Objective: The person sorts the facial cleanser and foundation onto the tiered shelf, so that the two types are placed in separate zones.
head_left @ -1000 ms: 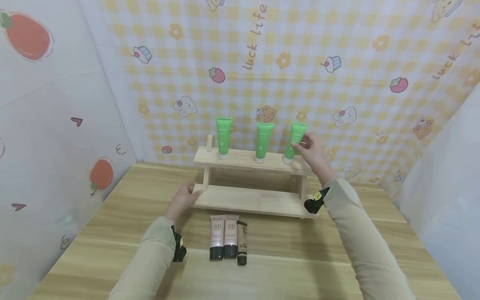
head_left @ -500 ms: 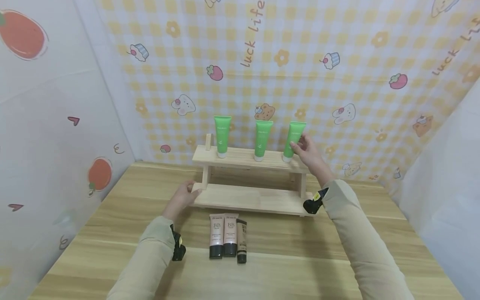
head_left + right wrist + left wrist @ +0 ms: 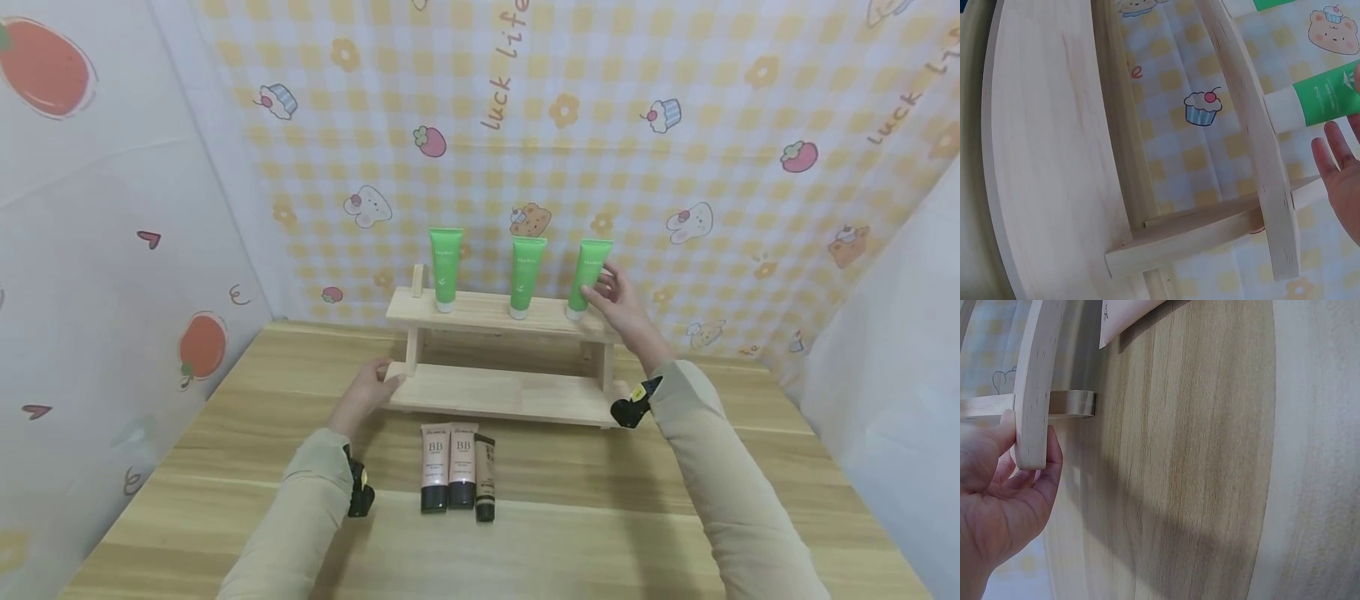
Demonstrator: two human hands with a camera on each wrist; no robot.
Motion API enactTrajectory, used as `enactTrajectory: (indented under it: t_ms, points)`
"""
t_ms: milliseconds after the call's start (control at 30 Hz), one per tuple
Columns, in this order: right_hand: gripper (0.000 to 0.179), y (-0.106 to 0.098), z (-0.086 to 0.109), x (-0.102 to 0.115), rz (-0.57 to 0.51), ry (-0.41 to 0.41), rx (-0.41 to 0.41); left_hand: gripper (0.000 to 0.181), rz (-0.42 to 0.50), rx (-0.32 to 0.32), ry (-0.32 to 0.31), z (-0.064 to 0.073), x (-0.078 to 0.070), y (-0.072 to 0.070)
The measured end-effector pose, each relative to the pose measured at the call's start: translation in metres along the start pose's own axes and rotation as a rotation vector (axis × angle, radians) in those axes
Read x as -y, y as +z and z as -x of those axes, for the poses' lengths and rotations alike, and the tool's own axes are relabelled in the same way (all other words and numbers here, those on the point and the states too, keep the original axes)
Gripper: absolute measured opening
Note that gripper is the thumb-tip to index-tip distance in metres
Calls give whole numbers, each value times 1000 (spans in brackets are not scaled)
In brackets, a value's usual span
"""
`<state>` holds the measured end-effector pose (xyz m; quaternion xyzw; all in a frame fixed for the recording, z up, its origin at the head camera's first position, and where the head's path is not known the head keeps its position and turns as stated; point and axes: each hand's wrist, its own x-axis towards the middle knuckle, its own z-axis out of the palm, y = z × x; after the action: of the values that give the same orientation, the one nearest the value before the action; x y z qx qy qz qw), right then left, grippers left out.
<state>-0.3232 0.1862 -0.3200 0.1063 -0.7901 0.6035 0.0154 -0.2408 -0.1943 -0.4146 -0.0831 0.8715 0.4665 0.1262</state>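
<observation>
A two-tier wooden shelf (image 3: 480, 389) stands on the table. Three green squeeze tubes stand cap-down on its upper board: a left tube (image 3: 446, 268), a middle tube (image 3: 527, 275) and a right tube (image 3: 587, 273). My right hand (image 3: 626, 307) pinches the right tube, thumb in front and fingers partly hidden behind it. In the right wrist view its white cap (image 3: 1285, 110) is right at the upper board. My left hand (image 3: 365, 389) grips the left end of the lower board (image 3: 1032, 447), thumb on top and fingers curled underneath.
In front of the shelf lie two pinkish BB cream tubes (image 3: 435, 467) with black caps and a slimmer tan tube (image 3: 485, 477), side by side. A yellow-checked cloth (image 3: 570, 175) hangs close behind the shelf. White cloth (image 3: 112, 275) closes off the left side.
The right green tube leans slightly less to the right, still in my right hand. My left hand keeps its grip on the shelf. The head view has shifted a little.
</observation>
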Motion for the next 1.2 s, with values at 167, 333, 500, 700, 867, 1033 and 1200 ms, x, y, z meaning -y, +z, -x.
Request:
enactTrajectory:
  t_ms: [167,333,500,700,867,1033,1200]
  points:
    - [76,-4,8,-2,14,32,-47,58,-8,2,-1,-2,-1,1]
    - [75,-2,19,3,21,147,-155,58,3,5,0,-3,0,1]
    - [63,8,39,5,47,154,-219,59,13,1,-10,-2,-2,0]
    - [51,31,69,-9,69,163,-98,60,4,12,-8,-3,-2,-1]
    - [51,48,84,-23,65,195,5,60,-12,20,-11,-2,-2,-1]
    - [52,59,91,-31,43,247,62,59,-15,17,-10,-1,-3,-1]
    - [52,67,92,-34,12,277,77,61,0,17,2,0,-4,-2]
